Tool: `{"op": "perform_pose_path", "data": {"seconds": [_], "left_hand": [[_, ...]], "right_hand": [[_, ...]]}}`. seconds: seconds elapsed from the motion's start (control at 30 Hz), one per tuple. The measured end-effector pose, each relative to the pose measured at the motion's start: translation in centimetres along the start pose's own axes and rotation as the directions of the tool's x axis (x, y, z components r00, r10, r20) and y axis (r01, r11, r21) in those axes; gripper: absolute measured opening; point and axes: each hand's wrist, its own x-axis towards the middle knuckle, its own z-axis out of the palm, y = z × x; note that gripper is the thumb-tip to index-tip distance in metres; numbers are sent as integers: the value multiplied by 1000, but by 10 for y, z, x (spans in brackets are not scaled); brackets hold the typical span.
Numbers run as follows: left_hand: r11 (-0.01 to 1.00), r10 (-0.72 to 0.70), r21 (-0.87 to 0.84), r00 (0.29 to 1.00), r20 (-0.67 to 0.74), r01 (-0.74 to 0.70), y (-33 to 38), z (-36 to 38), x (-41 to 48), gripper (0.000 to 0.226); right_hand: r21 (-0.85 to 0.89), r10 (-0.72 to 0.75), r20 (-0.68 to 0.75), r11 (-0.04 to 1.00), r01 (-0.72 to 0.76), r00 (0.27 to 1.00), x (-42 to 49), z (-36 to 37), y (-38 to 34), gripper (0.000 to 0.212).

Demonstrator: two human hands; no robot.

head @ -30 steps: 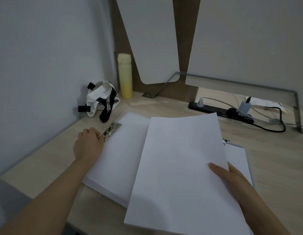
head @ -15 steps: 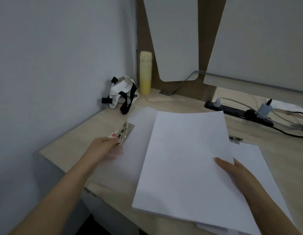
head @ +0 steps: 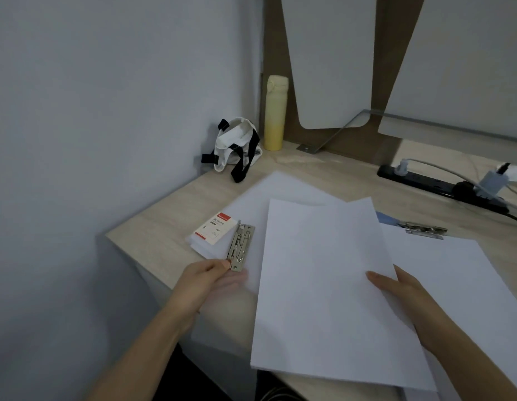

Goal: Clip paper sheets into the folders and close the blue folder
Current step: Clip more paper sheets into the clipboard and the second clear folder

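A pale folder (head: 283, 188) lies open on the desk, with a metal spring clip (head: 241, 246) along its left side and a red-and-white label (head: 212, 231) beside it. My left hand (head: 206, 282) is at the clip's near end, thumb on top and blurred fingers below, pinching it. My right hand (head: 402, 296) grips a stack of white paper sheets (head: 323, 285) by the right edge, thumb on top, and holds it over the pale folder. To the right lies the blue folder (head: 385, 220), open, its clip (head: 422, 228) over white paper (head: 460, 273).
A yellow bottle (head: 275, 112) and a white bag with black straps (head: 237, 147) stand in the back corner by the wall. A black power strip (head: 442, 188) with plugs and cables lies at the back right. The desk's left edge (head: 135, 256) is near my left hand.
My left hand slid nearer along the clip to its near end, uncovering the label. The right hand still holds the sheets over the pale folder. The view turned left.
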Motion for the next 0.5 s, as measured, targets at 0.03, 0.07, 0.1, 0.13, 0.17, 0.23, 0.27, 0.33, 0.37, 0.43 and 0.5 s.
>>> {"op": "perform_pose_path", "data": {"seconds": [0.03,0.07,0.1,0.13,0.17,0.23,0.27,0.33,0.37,0.43,0.5], "left_hand": [[1000,1,7,1000,-3,-1,-3,0,0,20],[1000,1,13,1000,4,-1,-4,-2,1,20],[1000,-8,17,1000,24,8,-4,-3,1,23],[1000,-26,16,998,59,26,-1,-3,0,32],[999,-52,6,994,99,52,0,-4,0,46],[991,-126,-12,978,168,130,7,-3,1,62],[989,-148,31,975,165,145,11,-1,2,60],[965,-150,226,987,51,135,23,5,7,54],[942,-99,319,995,-21,101,28,8,10,55],[885,65,465,993,-103,-10,34,10,19,63],[794,190,604,971,-146,-65,43,14,26,63]], "right_hand": [[-2,-4,0,1000,4,1000,0,0,0,25],[-7,-5,-4,1000,5,1000,0,0,0,25],[-11,-6,-4,1000,6,1000,0,-1,0,26],[-15,-4,-4,1000,4,1000,1,-1,1,27],[-18,-2,-4,1000,2,1000,1,-2,1,27],[-26,-4,3,1000,4,1000,0,-3,1,26],[-30,-8,8,1000,8,1000,0,-3,1,24],[-30,-13,13,999,13,1000,-1,-4,1,21],[-30,-12,13,999,13,1000,-1,-5,1,21],[-30,-9,14,1000,9,1000,0,-5,2,22],[-35,-4,6,999,5,1000,0,-4,1,19]]}}
